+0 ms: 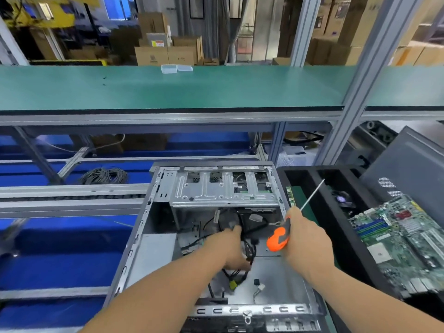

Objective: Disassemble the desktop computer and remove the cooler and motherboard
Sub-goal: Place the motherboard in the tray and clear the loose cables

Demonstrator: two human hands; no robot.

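Green workbench (168,90), left hand (228,246) inside case (153,248), right hand (305,239) gripping screwdriver (280,239)

Both forearms are bare to the frame's lower edge, with no sleeves showing. The left hand (229,248) and right hand (305,239) wear no gloves, rings or watch.

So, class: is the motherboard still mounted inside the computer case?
No: the motherboard lies in the black tray right of the computer case, whose floor is bare metal.

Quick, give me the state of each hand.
Left hand: inside the computer case among the cables; grip cannot be told.
Right hand: closed on the orange-handled screwdriver.
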